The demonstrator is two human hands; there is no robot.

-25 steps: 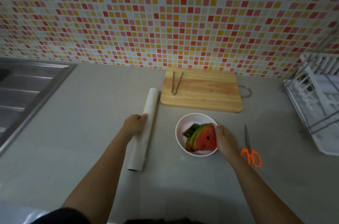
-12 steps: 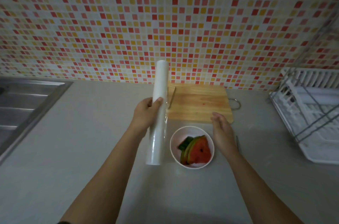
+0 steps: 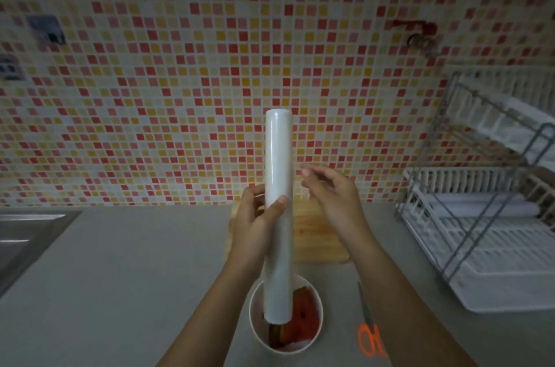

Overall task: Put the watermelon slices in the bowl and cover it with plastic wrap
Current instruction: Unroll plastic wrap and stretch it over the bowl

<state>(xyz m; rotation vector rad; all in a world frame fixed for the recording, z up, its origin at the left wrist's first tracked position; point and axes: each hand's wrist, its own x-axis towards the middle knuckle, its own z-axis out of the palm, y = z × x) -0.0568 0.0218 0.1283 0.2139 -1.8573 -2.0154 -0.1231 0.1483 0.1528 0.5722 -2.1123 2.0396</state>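
My left hand grips a white roll of plastic wrap near its middle and holds it upright in front of me. My right hand hovers just right of the roll with loosely bent fingers, not touching it. Below the roll's lower end sits a white bowl on the counter, holding red watermelon slices with green rind; the roll hides part of the bowl.
A wooden cutting board lies behind my hands by the tiled wall. Orange-handled scissors lie right of the bowl. A dish rack fills the right side. A steel sink is at the left.
My left hand has lifted the roll from the counter and stood it upright over the bowl. My right hand left the bowl and rose beside the roll. The view has tilted upward.
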